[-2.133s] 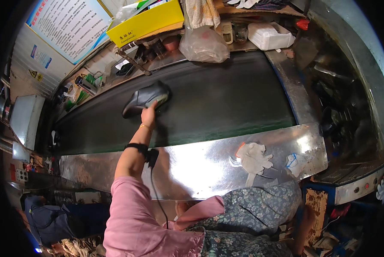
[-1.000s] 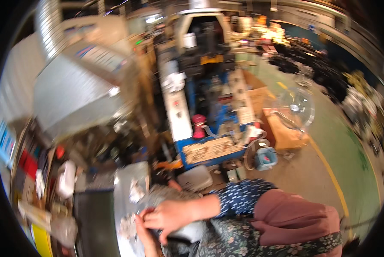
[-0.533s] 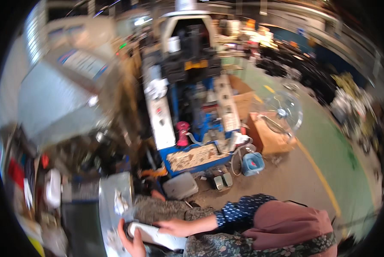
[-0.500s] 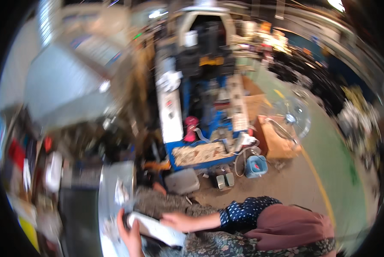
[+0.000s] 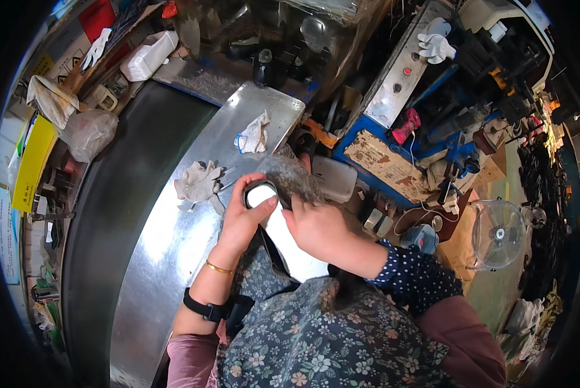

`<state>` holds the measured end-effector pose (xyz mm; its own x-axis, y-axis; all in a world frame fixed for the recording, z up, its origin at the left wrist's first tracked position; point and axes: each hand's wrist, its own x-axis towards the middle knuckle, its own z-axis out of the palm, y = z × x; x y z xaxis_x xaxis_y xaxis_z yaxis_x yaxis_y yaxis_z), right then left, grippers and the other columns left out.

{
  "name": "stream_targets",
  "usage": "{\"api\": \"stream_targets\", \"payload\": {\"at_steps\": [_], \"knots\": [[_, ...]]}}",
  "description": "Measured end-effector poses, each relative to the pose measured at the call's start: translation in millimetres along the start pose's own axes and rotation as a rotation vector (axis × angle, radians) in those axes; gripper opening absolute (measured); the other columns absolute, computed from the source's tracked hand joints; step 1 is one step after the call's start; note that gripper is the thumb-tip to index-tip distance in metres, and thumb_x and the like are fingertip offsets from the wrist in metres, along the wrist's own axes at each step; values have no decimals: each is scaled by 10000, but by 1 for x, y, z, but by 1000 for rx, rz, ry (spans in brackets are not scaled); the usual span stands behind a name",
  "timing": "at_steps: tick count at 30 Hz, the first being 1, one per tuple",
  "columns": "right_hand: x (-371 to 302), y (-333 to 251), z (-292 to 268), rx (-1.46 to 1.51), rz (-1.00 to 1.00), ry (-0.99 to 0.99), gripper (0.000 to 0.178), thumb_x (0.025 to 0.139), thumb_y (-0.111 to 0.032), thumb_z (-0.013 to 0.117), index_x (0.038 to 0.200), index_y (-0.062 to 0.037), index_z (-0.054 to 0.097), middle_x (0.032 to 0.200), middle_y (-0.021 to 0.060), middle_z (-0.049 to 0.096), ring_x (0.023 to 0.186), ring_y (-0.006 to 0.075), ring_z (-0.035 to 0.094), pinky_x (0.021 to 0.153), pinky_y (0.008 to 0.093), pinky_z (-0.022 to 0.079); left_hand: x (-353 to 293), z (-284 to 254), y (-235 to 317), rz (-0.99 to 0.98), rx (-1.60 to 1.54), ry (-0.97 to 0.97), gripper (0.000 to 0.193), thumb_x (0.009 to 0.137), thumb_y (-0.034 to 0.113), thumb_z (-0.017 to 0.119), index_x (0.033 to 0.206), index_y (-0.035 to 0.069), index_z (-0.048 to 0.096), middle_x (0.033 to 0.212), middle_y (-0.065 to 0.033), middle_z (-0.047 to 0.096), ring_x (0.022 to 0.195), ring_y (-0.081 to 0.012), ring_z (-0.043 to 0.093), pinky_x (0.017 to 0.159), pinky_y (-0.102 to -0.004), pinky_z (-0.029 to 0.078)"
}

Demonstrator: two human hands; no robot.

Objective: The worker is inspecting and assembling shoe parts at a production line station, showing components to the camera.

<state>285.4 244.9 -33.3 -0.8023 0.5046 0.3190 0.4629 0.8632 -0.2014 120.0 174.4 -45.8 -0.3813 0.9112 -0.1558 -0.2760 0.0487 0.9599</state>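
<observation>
My left hand (image 5: 238, 216) wraps round the rounded upper end of a long white piece with a black rim (image 5: 287, 239), shaped like a shoe, its thumb lying across the white face. Against the right edge of this piece, the curled fingers of my right hand (image 5: 316, 226) are closed; their tips are partly hidden. The lower end rests by my lap on a dark floral apron (image 5: 290, 336). Beside my left hand, a crumpled grey-white glove (image 5: 199, 183) lies on a shiny metal tray (image 5: 167, 246). Farther up the tray is a white cloth with a blue edge (image 5: 254, 136).
A dark conveyor belt (image 5: 115, 226) runs along the left of the tray. To the right stands a blue machine with a worn top plate (image 5: 384, 161). Near it are a round fan (image 5: 499, 233), a blue bucket (image 5: 420, 238) and a grey plastic box (image 5: 335, 179).
The view has swung left, so the blue machine now sits at the right and the tray and belt show fully. Both hands still hold the white piece, now seen upright and sharper.
</observation>
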Motion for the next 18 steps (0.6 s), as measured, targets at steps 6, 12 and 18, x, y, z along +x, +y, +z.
{"api": "stream_targets", "payload": {"at_steps": [6, 12, 18], "knots": [[-1, 43, 7, 698, 293, -459, 459, 998, -347, 476, 1191, 57, 579, 900, 169, 689, 797, 268, 683, 718, 333, 538, 10, 3, 8, -9, 10, -19, 503, 839, 71, 744, 1263, 50, 475, 1103, -32, 576, 1008, -128, 531, 905, -265, 442], [-36, 10, -24, 862, 465, -604, 630, 1035, -350, 423, 1471, 59, 227, 1320, 300, 520, 1270, 384, 494, 1038, 377, 399, 6, 1, 8, 36, 36, 27, 517, 824, 24, 724, 1282, 46, 485, 1132, -35, 571, 1018, -137, 543, 910, -273, 453], [-10, -3, 16, 1173, 297, -256, 610, 1033, -260, 427, 1479, 73, 177, 1443, 321, 369, 1325, 393, 426, 1071, 381, 361, -4, -1, -11, 15, -572, 130, 518, 1022, 321, 425, 1432, 6, 399, 1430, -175, 464, 1323, -263, 443, 1134, -388, 303]]}}
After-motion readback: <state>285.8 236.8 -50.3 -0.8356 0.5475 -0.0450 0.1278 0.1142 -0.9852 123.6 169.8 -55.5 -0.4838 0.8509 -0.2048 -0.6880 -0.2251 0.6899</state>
